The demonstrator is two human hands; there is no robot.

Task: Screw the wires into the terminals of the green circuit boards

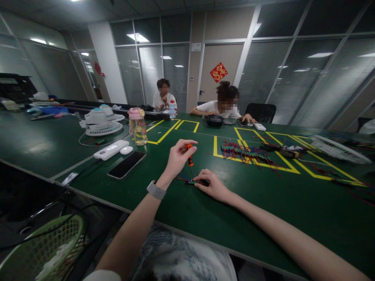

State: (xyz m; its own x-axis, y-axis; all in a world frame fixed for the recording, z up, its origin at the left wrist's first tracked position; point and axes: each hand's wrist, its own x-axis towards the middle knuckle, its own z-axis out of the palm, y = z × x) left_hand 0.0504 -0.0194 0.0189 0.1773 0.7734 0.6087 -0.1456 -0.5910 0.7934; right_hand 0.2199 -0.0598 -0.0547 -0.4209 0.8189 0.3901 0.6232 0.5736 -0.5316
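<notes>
My left hand [176, 157], with a watch [156, 190] on the wrist, is closed around the orange and black handle of a screwdriver [190, 160]. The screwdriver stands almost upright, its thin shaft pointing down at a small circuit board [190, 182] on the green table. Red and blue wires run off the board to the left. From the right, my right hand [212, 185] grips the board with its fingers and holds it low against the tabletop. Part of the board is hidden under those fingers, and whether the tip sits in a screw is too small to tell.
Left of my hands lie a phone [127, 165], a white power strip [111, 150] and a drink bottle [137, 127], with white fans [101, 121] behind. Several wired boards [246, 152] lie to the right near yellow tape. Two people sit across the table [164, 249].
</notes>
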